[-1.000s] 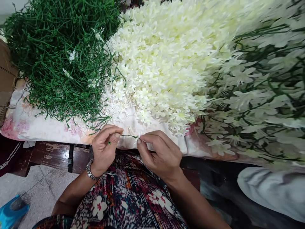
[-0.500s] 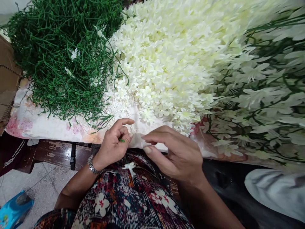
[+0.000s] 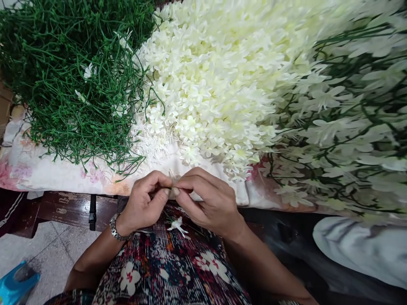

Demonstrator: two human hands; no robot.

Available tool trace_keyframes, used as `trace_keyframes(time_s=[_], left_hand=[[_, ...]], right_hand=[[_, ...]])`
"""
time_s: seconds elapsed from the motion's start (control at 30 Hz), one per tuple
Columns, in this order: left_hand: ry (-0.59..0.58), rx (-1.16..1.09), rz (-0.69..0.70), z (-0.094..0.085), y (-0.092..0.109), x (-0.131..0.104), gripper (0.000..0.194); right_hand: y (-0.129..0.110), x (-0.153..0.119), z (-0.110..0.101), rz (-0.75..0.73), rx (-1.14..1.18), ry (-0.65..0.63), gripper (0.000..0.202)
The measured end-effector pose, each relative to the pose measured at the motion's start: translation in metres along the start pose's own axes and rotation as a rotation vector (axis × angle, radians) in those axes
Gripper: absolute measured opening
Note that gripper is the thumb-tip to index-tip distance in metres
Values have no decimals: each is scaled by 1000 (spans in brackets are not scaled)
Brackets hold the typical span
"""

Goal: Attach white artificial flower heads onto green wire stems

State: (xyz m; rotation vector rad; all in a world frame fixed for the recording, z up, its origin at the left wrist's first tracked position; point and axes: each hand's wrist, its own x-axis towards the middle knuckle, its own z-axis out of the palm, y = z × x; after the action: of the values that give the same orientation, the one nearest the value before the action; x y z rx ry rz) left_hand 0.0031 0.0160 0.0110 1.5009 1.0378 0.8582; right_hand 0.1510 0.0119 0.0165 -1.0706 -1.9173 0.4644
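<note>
My left hand [image 3: 144, 205], with a metal watch at the wrist, is closed in a pinch on a thin green artificial flower stem, mostly hidden by the fingers. A white artificial flower [image 3: 178, 225] hangs just below it, over my patterned clothing. My right hand [image 3: 211, 203] pinches thumb and forefinger together right at the left fingertips. Whatever lies between the right fingertips is too small to make out. Beyond my hands are a heap of loose cream-white petals [image 3: 219, 93] and some thin white stamens [image 3: 152, 144].
A tangled pile of green plastic stems [image 3: 76, 93] lies at the left of the flowered cloth [image 3: 63, 169]. Finished-looking white flowers on green stems [image 3: 337, 127] fill the right side. A blue plastic object [image 3: 19, 281] is on the floor; pale fabric [image 3: 359, 250] shows at lower right.
My right hand has moved left and its fingers have closed against my left fingertips. The hanging white flower has shifted and turned a little. The view has moved slightly right.
</note>
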Motion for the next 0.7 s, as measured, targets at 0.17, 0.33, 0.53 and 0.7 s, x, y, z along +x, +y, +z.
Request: trace_keyframes(time_s=[0.17,0.33,0.53,0.7], left_hand=[[127,-209,-35,0,-14,-1,6],[177,-449,-50,1,-19,1,11],[87,-562,-57,-1,-18,3,10],[87,-527,-46,-1,-19,3,13]], right_hand=[[14,1,-7,-27,-133,0,11],[36,9,-16,55,-588,30,9],[43,14,-8,48,-832,-67,14],[43,8,-8,30,-740,50,8]])
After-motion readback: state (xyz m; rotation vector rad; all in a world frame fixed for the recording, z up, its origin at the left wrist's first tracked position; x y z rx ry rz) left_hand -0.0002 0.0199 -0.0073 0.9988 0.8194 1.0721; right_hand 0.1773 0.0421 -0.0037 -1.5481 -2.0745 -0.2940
